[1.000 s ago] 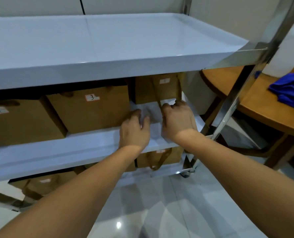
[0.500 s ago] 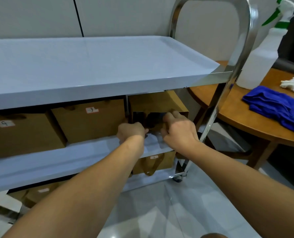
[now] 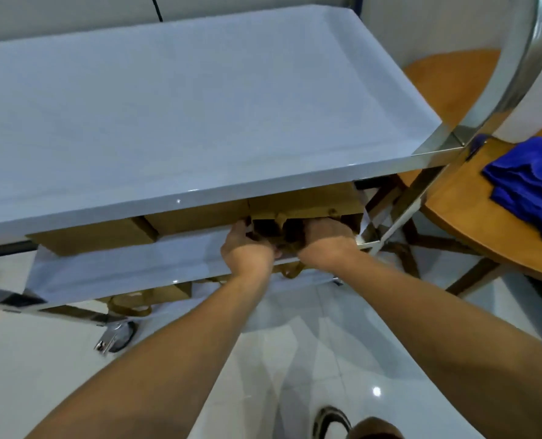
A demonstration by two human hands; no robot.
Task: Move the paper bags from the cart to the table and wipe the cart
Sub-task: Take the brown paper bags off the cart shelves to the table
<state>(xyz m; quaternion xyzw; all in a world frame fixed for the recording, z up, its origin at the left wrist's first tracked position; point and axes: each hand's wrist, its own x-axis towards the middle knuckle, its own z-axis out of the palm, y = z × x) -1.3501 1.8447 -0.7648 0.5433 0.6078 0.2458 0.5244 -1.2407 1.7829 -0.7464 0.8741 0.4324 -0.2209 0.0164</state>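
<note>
While both hands, the left hand [image 3: 247,248] and right hand [image 3: 323,242], clutch one paper bag [image 3: 304,201] on the cart's middle shelf [image 3: 111,267], two more bags [image 3: 196,217] sit to their left.

Top shelf [image 3: 200,106] overhangs hands [image 3: 290,245]; neighbouring bag [image 3: 193,218] crowds left.

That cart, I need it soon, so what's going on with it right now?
A person is unloading it. Both hands, left hand and right hand, are on the rightmost paper bag on the cart's middle shelf, fingers curled at its open top. More brown bags sit beside it, and others show on the bottom shelf. The top shelf holds nothing. A blue cloth waits on the wooden table, so wiping hasn't started.
</note>
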